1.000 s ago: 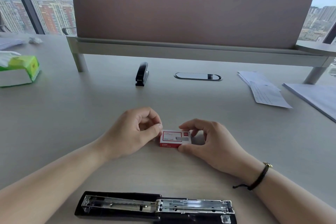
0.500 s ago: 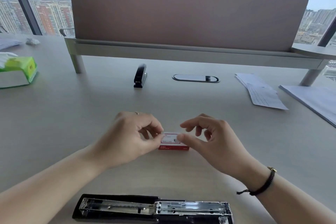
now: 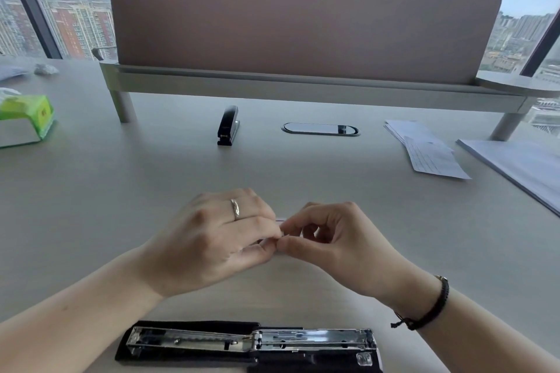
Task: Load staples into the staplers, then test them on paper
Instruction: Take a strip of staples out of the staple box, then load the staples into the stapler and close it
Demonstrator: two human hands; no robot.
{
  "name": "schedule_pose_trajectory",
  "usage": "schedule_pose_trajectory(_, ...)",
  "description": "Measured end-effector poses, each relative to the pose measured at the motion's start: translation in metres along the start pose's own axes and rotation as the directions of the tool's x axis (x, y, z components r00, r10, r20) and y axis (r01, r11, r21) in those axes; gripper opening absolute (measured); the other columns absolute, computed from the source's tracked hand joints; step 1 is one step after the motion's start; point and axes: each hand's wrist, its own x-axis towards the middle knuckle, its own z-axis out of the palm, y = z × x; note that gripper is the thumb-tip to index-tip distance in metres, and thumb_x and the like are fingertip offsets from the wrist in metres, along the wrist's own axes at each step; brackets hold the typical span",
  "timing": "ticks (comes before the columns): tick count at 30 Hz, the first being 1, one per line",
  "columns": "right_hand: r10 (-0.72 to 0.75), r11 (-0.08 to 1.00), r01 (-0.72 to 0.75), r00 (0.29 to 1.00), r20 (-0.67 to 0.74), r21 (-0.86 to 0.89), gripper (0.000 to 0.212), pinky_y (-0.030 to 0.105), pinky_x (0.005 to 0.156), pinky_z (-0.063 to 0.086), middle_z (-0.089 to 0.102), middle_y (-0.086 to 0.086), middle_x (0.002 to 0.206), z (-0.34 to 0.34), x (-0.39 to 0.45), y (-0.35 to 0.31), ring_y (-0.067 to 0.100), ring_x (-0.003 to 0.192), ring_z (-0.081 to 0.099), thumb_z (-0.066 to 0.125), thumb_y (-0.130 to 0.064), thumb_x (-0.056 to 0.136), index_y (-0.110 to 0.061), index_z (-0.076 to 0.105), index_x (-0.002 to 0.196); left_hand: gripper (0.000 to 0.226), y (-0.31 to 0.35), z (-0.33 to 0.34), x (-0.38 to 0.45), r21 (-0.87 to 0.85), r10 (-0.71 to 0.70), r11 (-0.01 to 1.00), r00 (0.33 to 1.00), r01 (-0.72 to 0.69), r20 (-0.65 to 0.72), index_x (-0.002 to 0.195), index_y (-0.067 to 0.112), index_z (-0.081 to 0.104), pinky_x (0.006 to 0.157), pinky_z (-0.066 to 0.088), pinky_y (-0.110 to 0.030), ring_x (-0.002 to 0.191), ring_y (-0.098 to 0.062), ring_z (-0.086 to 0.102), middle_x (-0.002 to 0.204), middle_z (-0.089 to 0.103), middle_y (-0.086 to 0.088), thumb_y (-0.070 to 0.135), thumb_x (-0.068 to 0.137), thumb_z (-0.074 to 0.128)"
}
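Both hands meet at the middle of the desk over the small red and white staple box (image 3: 281, 219); only a thin edge of it shows between them. My left hand (image 3: 218, 239) curls over the box from the left. From the right, the thumb and fingertips of my right hand (image 3: 336, 245) pinch at its end. A long black stapler (image 3: 251, 342) lies opened flat at the near edge, its metal staple channel facing up. A second, small black stapler (image 3: 228, 126) stands shut farther back.
Folded printed papers (image 3: 430, 154) and a stack of white sheets (image 3: 521, 166) lie at the right. A green tissue box (image 3: 25, 118) sits at the far left. An oval cable port (image 3: 320, 129) and a raised divider panel (image 3: 303, 24) are at the back.
My left hand has rolled over the staple box and now hides it. My right hand's fingertips have closed in on the box's end. The staplers have not moved.
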Motion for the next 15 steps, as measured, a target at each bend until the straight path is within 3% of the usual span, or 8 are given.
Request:
schedule_pose_trajectory(5, 0.002, 1.000, -0.002, 1.000, -0.002, 0.012, 0.010, 0.025, 0.054, 0.035, 0.067, 0.007, 0.078, -0.001, 0.000, -0.001, 0.008, 0.057, 0.042, 0.082, -0.032, 0.077, -0.023, 0.079, 0.080, 0.009, -0.001, 0.000, -0.001, -0.002, -0.009, 1.000, 1.000, 0.009, 0.026, 0.086, 0.006, 0.076, 0.061, 0.052, -0.036, 0.075, -0.019, 0.064, 0.084, 0.070, -0.001, 0.014, 0.088, 0.074)
schedule_pose_trajectory(12, 0.033, 0.999, -0.035, 0.997, -0.063, -0.024, 0.002, 0.015, 0.053, 0.036, 0.062, -0.014, 0.064, -0.026, -0.021, -0.012, 0.002, 0.052, 0.043, 0.080, -0.023, 0.077, -0.022, 0.078, 0.078, 0.015, -0.001, -0.015, 0.004, -0.102, -0.215, 0.967, 0.963, 0.233, 0.162, 0.083, 0.018, 0.074, 0.060, 0.052, -0.032, 0.064, -0.007, 0.061, 0.072, 0.067, 0.009, 0.033, 0.081, 0.075)
schedule_pose_trajectory(15, 0.044, 0.997, -0.045, 0.999, -0.017, -0.061, 0.002, 0.027, 0.061, 0.045, 0.071, -0.007, 0.077, -0.040, -0.051, -0.013, 0.008, 0.061, 0.051, 0.079, -0.027, 0.076, -0.027, 0.077, 0.077, 0.018, 0.008, -0.017, 0.007, -0.133, -0.259, 0.943, 0.923, 0.305, 0.283, 0.081, 0.026, 0.074, 0.061, 0.054, -0.032, 0.067, -0.007, 0.064, 0.070, 0.069, 0.013, 0.043, 0.081, 0.068)
